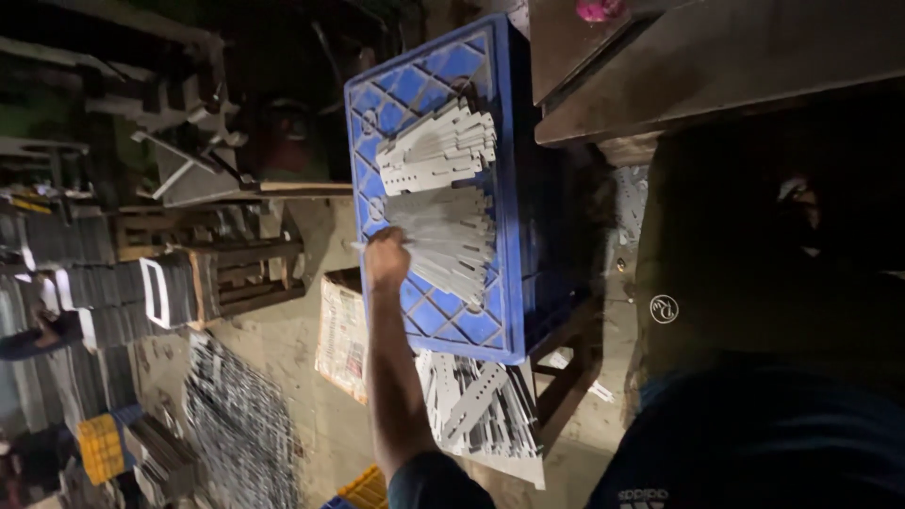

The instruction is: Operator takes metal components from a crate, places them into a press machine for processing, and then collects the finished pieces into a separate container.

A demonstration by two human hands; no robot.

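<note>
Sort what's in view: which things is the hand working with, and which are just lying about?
In hand:
left hand
fanned metal strips
blue crate

Lying about:
strips under the crate
wire mesh
yellow crate
wooden stool

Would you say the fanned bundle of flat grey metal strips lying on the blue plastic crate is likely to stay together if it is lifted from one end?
Probably not: the flat grey metal strips are loose and splayed, so they would likely slide apart. They look thin, so each may flex slightly, though the bundle seems heavy. Only one hand grips their narrow end on the blue plastic crate.
</note>
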